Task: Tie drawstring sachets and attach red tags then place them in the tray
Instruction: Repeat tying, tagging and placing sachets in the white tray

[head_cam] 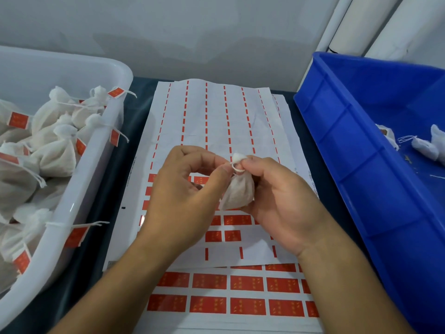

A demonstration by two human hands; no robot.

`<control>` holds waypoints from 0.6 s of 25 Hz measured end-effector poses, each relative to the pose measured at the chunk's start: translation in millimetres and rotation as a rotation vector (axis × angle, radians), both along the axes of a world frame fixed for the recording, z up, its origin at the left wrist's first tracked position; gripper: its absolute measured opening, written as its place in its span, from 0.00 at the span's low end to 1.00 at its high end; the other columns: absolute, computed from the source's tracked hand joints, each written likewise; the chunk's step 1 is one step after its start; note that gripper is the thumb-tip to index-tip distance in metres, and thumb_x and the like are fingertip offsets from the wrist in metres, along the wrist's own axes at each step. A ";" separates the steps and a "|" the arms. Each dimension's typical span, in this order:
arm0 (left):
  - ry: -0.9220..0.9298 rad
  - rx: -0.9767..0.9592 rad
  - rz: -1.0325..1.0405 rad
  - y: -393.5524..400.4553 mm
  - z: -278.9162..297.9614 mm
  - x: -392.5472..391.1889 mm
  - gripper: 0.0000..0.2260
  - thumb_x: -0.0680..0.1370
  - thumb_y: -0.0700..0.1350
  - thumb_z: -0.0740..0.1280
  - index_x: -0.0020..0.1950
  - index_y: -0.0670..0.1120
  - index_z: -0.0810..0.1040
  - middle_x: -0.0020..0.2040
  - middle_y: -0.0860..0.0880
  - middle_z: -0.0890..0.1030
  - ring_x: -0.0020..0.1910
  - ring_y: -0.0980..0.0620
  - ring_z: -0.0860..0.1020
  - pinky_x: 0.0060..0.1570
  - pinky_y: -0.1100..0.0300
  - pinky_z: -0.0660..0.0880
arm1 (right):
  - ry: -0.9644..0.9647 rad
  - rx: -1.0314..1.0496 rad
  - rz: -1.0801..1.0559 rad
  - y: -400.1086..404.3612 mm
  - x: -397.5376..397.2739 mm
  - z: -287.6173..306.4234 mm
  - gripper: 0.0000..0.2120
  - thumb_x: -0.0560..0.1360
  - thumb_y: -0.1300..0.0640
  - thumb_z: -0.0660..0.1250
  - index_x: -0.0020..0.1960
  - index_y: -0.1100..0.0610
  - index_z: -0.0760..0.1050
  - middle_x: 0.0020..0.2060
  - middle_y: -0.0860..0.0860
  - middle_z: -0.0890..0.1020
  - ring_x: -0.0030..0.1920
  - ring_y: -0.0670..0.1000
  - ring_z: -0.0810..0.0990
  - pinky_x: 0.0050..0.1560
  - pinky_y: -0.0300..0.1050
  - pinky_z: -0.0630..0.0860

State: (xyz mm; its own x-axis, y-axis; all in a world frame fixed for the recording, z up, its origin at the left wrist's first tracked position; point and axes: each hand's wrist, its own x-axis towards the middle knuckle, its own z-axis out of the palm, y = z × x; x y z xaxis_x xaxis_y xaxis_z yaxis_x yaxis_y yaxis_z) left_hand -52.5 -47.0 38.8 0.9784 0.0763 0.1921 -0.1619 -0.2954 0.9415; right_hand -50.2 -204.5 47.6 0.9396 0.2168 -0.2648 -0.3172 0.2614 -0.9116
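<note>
Over label sheets (216, 112): hands pinching sachet (237, 192).

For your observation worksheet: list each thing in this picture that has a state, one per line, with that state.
Sachet: held, neck gathered, untagged.
Drawstring: looped, being tied.
Left hand: pinching drawstring.
Right hand: gripping sachet.
White tray: holding tagged sachets.
Blue bin: few untagged sachets.
Sticker sheet: partly peeled.
</note>
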 end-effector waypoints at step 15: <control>-0.149 0.244 -0.013 5.7 -3.0 -1.0 0.02 0.78 0.59 0.67 0.48 0.65 0.79 0.49 0.64 0.75 0.52 0.63 0.76 0.43 0.76 0.73 | 0.001 -0.282 -0.023 -3.9 3.1 -1.0 0.13 0.79 0.43 0.69 0.53 0.49 0.87 0.51 0.49 0.87 0.59 0.53 0.84 0.64 0.60 0.79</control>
State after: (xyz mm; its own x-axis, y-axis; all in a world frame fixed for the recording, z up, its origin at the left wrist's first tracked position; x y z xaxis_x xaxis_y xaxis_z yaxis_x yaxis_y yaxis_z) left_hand -53.5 -41.3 35.8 0.9387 -0.0021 0.3446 -0.2979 -0.5078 0.8084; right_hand -47.1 -208.3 46.6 0.9430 0.1134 -0.3128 -0.3154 0.0048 -0.9490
